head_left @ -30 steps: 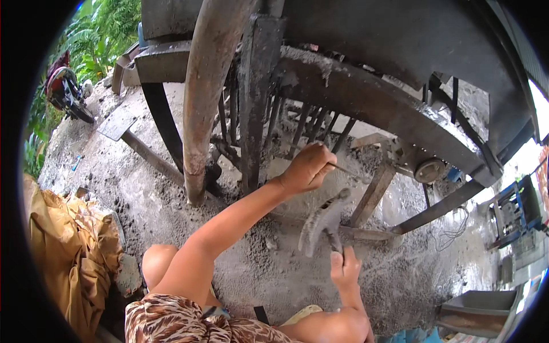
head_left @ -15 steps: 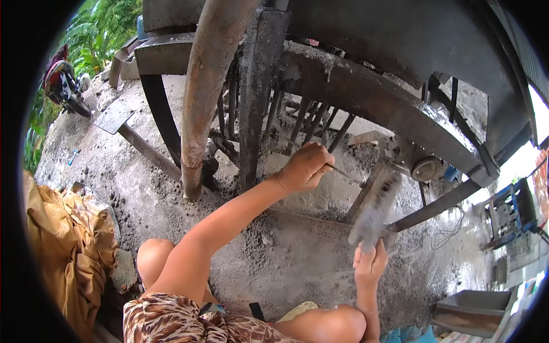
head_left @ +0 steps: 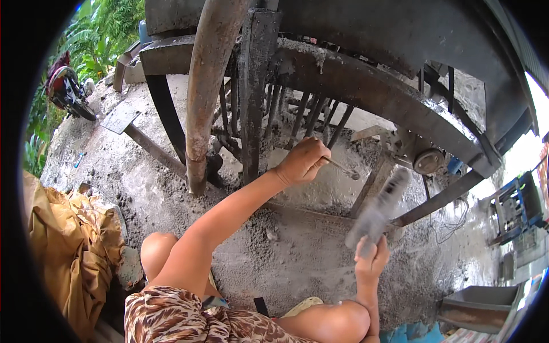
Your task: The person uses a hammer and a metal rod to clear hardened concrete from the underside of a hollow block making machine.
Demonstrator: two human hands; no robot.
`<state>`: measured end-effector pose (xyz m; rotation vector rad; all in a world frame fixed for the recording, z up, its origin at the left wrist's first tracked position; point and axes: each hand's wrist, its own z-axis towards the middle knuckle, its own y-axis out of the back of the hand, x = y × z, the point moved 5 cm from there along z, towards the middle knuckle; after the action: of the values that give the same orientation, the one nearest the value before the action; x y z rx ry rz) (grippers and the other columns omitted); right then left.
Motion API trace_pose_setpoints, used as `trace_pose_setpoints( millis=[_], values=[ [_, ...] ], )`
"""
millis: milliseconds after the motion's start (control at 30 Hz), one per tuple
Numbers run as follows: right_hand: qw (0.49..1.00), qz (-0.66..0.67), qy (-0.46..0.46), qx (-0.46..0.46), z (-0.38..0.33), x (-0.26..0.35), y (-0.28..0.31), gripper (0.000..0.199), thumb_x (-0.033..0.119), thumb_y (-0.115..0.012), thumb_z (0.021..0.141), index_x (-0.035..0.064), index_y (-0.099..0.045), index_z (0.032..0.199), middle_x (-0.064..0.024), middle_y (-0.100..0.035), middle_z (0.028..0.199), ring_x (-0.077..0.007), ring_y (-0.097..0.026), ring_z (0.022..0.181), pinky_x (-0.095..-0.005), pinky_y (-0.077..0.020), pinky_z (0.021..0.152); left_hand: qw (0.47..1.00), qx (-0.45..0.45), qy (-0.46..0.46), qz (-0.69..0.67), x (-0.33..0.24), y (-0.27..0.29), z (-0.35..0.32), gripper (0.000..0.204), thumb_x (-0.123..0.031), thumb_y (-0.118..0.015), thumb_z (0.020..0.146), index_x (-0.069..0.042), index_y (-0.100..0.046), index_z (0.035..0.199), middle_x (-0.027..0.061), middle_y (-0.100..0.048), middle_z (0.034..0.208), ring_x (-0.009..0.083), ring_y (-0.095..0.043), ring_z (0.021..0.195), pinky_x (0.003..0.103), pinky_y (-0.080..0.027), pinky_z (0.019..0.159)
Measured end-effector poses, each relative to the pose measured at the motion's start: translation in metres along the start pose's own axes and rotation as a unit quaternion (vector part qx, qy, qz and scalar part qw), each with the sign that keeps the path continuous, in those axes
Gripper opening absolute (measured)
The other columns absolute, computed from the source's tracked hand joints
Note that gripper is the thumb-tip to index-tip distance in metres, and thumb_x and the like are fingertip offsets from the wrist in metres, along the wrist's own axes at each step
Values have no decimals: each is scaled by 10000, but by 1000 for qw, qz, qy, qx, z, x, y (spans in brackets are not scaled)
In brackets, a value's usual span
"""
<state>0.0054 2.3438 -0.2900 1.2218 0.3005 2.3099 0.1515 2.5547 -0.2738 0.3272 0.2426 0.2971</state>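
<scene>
Cement-caked ground (head_left: 171, 188) is lying under a grimy steel machine frame (head_left: 366, 86). Left hand (head_left: 302, 162) is gripping a thin metal rod (head_left: 343, 168), fingers clenched round it, its tip pointing into the frame's lower part. Right hand (head_left: 372, 258) is clutching a trowel (head_left: 377, 208) (blurred), raised beside a slanted brace (head_left: 440, 197).

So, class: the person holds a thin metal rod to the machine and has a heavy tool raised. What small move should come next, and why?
Probably bring the right hand down so the blurred hammer-like tool strikes the rod's near end. The left hand holds the rod with its tip against the cement-caked frame, and the tool is raised beside it.
</scene>
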Motion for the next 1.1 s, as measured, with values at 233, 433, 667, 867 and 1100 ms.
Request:
trace_pose_setpoints(
  millis=[233, 433, 667, 867, 1100],
  values=[
    [994, -63, 86, -5, 4, -2, 0, 217, 205, -545, 789, -10, -536, 768, -120, -520, 542, -271, -524, 428, -323, -405, 424, 1000, 12, -7, -9, -3, -1, -4, 189, 43, -515, 754, -87, -473, 884, 56, -484, 766, 256, -470, 691, 347, -372, 668],
    [993, 41, 99, -58, -11, -6, -9, 203, 210, -537, 818, 15, -536, 760, -118, -505, 523, -284, -514, 415, -321, -398, 404, 999, 24, -23, -7, -6, -1, -6, 243, 76, -500, 722, -92, -475, 895, 53, -491, 768, 260, -475, 693, 348, -371, 669],
    [996, -60, 68, 5, -10, -19, -23, 230, 224, -600, 787, 4, -535, 771, -95, -521, 543, -260, -537, 432, -326, -410, 411, 999, 38, -1, 12, -3, -5, -14, 308, 115, -476, 680, -103, -487, 897, 58, -488, 767, 261, -471, 695, 349, -369, 674],
    [991, -19, 128, -39, -13, -19, -27, 226, 217, -585, 796, 7, -513, 754, -124, -517, 527, -305, -532, 433, -341, -409, 406, 996, 82, -18, 3, -9, -8, -22, 295, 35, -566, 669, -115, -464, 900, 59, -474, 758, 267, -460, 693, 364, -368, 663],
    [999, -33, 23, 12, -42, -52, -33, 256, 244, -582, 807, 7, -509, 741, -126, -481, 489, -309, -520, 420, -344, -391, 386, 992, 113, -38, 30, -15, -16, -41, 291, 18, -569, 666, -119, -480, 906, 51, -491, 787, 260, -480, 708, 367, -382, 662]
  ],
)
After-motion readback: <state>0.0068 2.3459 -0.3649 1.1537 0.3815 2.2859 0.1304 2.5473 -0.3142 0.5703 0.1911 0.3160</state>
